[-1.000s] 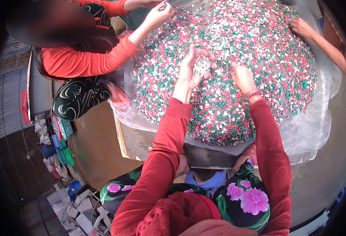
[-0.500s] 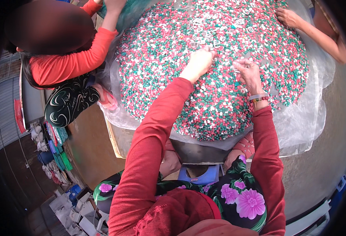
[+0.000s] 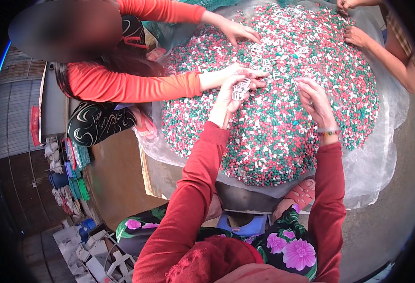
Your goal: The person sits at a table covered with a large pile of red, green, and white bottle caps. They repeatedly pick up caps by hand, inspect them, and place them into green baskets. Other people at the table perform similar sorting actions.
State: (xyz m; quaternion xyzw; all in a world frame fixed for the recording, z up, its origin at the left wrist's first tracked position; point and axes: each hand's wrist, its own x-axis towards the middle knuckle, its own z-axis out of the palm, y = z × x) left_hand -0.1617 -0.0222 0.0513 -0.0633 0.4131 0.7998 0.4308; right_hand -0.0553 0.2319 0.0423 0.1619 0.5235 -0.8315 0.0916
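a big mound of red, green and white plastic bits (image 3: 273, 137) fills the upper centre of the frame on a clear plastic sheet (image 3: 382, 160). the left hand (image 3: 231, 94), just above centre, is curled shut on a cluster of white clips (image 3: 240, 88); the right hand (image 3: 315, 98), right of centre, hovers half open and empty, fingertips at the mound. this looks like picking white clips out; the next pick calls for a fine pinch. a co-worker's hand (image 3: 245, 71) nearly touches the left hand.

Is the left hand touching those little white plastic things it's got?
Touching. The head view shows the left hand closed around a bunch of white plastic pieces.
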